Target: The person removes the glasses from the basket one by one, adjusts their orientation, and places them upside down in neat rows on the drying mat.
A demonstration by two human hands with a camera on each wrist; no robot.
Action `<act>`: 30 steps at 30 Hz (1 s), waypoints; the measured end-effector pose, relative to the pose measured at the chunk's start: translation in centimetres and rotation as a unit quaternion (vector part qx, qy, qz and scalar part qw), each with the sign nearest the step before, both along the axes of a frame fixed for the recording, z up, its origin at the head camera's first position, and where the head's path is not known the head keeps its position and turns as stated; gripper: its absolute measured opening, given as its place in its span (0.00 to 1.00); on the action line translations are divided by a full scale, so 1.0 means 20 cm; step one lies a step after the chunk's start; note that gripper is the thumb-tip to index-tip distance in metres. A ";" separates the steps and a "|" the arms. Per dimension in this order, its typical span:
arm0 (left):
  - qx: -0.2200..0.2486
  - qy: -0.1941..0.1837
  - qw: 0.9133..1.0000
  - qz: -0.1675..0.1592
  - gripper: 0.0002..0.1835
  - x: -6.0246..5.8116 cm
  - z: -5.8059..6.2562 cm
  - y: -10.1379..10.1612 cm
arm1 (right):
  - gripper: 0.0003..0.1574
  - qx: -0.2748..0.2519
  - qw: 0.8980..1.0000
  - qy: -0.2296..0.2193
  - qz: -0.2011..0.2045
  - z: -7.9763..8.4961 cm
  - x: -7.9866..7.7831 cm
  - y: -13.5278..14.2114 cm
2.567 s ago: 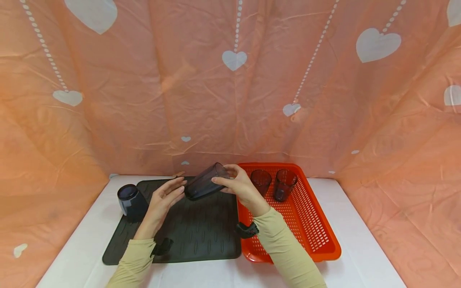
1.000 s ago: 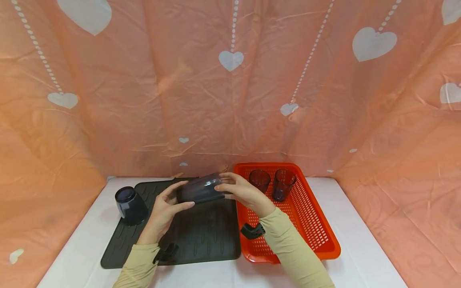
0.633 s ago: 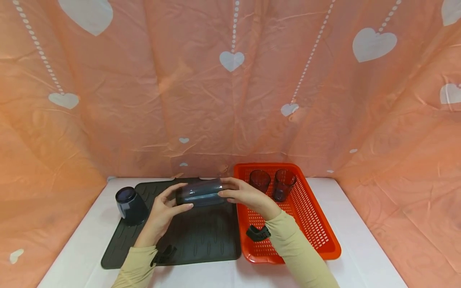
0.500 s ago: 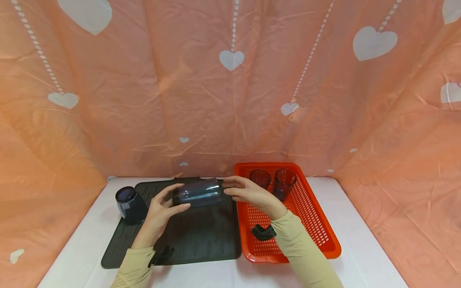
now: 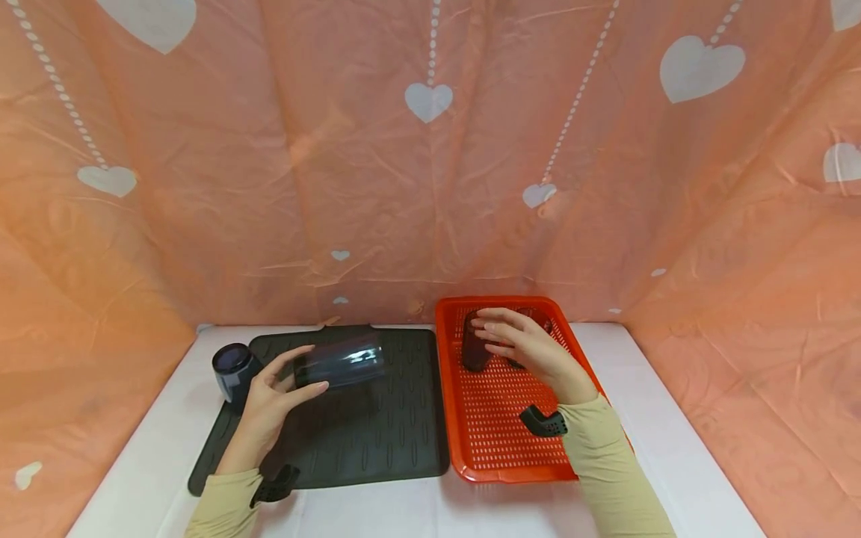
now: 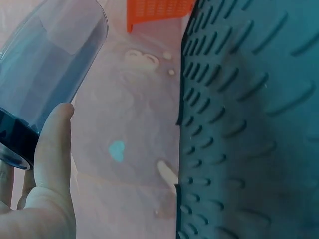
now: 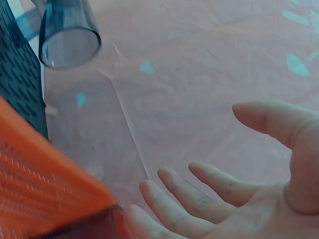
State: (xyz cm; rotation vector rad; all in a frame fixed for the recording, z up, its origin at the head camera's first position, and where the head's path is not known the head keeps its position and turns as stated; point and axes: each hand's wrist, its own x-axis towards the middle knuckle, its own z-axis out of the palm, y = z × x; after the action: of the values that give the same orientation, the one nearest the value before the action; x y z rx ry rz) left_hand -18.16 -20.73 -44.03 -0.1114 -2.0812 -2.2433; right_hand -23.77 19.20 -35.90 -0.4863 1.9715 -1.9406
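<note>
My left hand (image 5: 265, 407) grips a dark tinted drinking glass (image 5: 346, 362) by its base end, thumb on the near side. The glass lies nearly sideways above the black ribbed mat (image 5: 377, 441), its mouth toward the right. In the left wrist view the thumb presses along the wall of the glass (image 6: 55, 50). My right hand (image 5: 534, 351) hovers over the orange basket (image 5: 460, 456) with fingers apart and nothing in them; the right wrist view shows the bare palm and fingers (image 7: 194, 209). Below it stand two tinted glasses, one (image 5: 474, 347) in plain sight, the other mostly hidden.
Another dark glass (image 5: 234, 370) stands upside down on the mat's left side, partly behind my left hand. The mat and basket sit side by side on a white table (image 5: 377, 508). An orange curtain (image 5: 356, 187) with white hearts hangs behind and at both sides.
My right hand has let go of the glass and moved right, over the basket. My left hand took hold of the glass's base and has carried it a little left.
</note>
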 end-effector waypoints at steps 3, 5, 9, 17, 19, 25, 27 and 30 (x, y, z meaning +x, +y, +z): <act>-0.008 0.002 1.000 0.010 0.38 0.01 -0.01 -0.03 | 0.33 -0.005 1.000 0.007 -0.019 0.00 -0.01 0.06; -0.023 0.002 1.000 0.019 0.39 0.01 -0.01 -0.04 | 0.32 -0.006 0.999 0.014 -0.036 0.00 -0.01 0.08; -0.047 -0.007 0.998 0.038 0.38 0.02 -0.02 -0.07 | 0.31 -0.008 0.997 0.028 -0.076 -0.02 -0.02 0.12; -0.052 -0.010 0.996 0.067 0.38 0.02 -0.04 -0.11 | 0.25 -0.016 0.991 0.052 -0.119 -0.07 -0.04 0.21; -0.049 -0.010 0.996 0.071 0.38 0.02 -0.04 -0.12 | 0.26 -0.015 0.991 0.055 -0.124 -0.07 -0.05 0.24; -0.050 -0.007 0.995 0.089 0.38 0.02 -0.03 -0.14 | 0.29 0.003 0.989 0.051 -0.140 -0.08 -0.07 0.28; -0.050 -0.004 0.994 0.094 0.39 0.02 -0.02 -0.14 | 0.29 0.009 0.988 0.045 -0.148 -0.08 -0.07 0.30; -0.050 0.004 0.994 0.094 0.39 0.02 -0.02 -0.15 | 0.29 0.017 0.986 0.040 -0.159 -0.10 -0.08 0.33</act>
State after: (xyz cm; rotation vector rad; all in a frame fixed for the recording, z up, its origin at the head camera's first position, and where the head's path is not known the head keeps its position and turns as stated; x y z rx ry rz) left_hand -17.68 -23.74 -44.40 0.0651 -2.1022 -2.0294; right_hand -25.33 25.72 -37.92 -0.2566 2.2444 -2.0948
